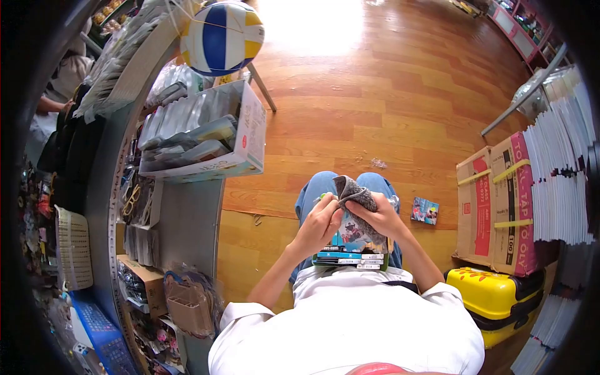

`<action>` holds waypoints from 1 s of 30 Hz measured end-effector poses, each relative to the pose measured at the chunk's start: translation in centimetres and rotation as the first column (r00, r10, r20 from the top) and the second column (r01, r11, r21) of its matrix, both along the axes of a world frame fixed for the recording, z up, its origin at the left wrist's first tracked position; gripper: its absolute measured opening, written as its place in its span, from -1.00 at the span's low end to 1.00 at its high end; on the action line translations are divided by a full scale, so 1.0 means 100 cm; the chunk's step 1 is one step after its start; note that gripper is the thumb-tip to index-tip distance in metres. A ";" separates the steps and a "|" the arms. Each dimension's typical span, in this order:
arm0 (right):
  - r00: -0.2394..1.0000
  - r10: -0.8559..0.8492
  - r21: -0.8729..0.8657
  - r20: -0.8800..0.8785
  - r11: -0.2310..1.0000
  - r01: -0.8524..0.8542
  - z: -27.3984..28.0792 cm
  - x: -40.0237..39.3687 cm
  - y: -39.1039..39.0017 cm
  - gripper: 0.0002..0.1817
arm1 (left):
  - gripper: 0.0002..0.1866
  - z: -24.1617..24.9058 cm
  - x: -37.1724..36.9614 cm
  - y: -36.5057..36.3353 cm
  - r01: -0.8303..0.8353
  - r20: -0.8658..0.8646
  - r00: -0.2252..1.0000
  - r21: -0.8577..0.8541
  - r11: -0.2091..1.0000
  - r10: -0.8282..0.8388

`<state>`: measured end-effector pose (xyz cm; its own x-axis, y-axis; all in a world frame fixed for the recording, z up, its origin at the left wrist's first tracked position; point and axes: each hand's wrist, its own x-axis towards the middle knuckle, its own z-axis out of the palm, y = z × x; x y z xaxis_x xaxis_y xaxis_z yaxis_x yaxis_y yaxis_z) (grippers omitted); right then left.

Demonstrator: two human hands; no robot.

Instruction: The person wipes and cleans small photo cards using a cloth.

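A dark grey cloth [362,199] is bunched between my hands above my lap. My right hand [382,219] grips it from the right, thumb lying across the fabric. My left hand [320,220] is closed at the cloth's left edge, its fingertips pinched together. A small green bit shows by those fingertips, too small to name. Below the hands, several small flat boxes [350,257] with blue and white edges sit in my lap in a dark green-edged holder. A picture-covered packet [355,231] shows between the hands and the boxes, partly hidden by the cloth.
A small colourful packet [425,210] lies on the wooden floor right of my knees. Cardboard boxes [494,200], paper stacks [562,162] and a yellow case [484,295] line the right side. Shelving with a white box [250,134] and a hanging volleyball [222,39] stands left.
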<state>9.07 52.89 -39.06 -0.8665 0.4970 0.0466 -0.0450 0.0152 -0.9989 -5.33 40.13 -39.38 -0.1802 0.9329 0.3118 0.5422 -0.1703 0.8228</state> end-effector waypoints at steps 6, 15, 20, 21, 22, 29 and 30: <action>0.997 0.059 0.070 -0.051 0.996 -0.056 -0.012 0.004 -0.026 -0.79 | -0.71 0.006 -0.028 -0.002 -0.238 0.073 0.970 0.093 0.967 0.231; 0.979 0.196 -0.028 0.049 0.980 -0.195 0.015 -0.003 0.004 -0.79 | -0.74 0.012 -0.024 -0.005 -0.010 -0.036 0.999 0.097 0.995 0.013; 0.986 0.164 0.020 0.020 0.986 -0.165 0.010 -0.014 0.012 -0.76 | -0.77 0.010 -0.011 -0.005 0.006 -0.126 0.992 0.098 0.995 0.006; 0.986 0.166 0.019 0.020 0.986 -0.166 0.007 -0.015 0.010 -0.76 | -0.77 0.010 -0.012 -0.006 -0.020 -0.147 0.989 0.050 0.999 0.028; 0.993 0.114 -0.008 0.022 0.993 -0.114 0.004 -0.016 0.005 -0.77 | -0.77 0.008 -0.012 -0.006 -0.020 -0.147 0.989 0.049 0.999 0.027; 0.995 0.103 -0.011 0.007 0.995 -0.103 -0.006 0.004 -0.015 -0.79 | -0.66 0.011 -0.027 -0.004 -0.288 0.031 0.957 0.129 0.949 0.287; 0.995 0.098 -0.016 -0.023 0.995 -0.098 -0.002 0.006 -0.016 -0.80 | -0.67 0.012 -0.026 -0.004 -0.316 0.066 0.948 0.099 0.944 0.310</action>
<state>9.66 51.33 -39.29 -0.9100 0.4105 0.0581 -0.0673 -0.0078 -0.9977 -7.97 39.78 -38.13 -0.4752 0.7886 0.3903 0.5417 -0.0873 0.8360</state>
